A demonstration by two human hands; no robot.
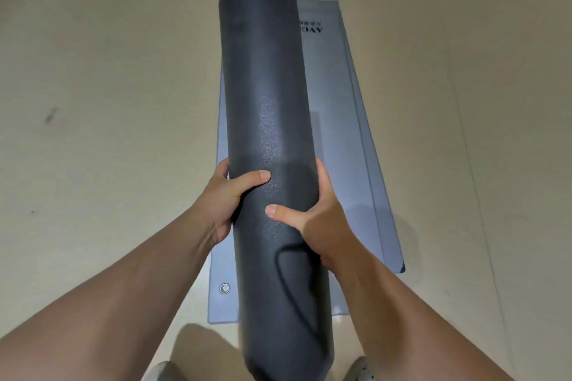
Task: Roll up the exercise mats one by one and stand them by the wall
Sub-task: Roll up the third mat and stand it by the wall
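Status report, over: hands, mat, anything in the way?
Left hand, right hand grip black roll. Grey mat flat beneath, not yet rolled. Nothing blocking seen.

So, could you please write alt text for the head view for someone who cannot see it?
Both hands grip a dark rolled mat from either side, the left hand and the right hand each with a thumb across its top. Beneath it a grey mat lies flat on a beige floor, a metal eyelet near its close corner.
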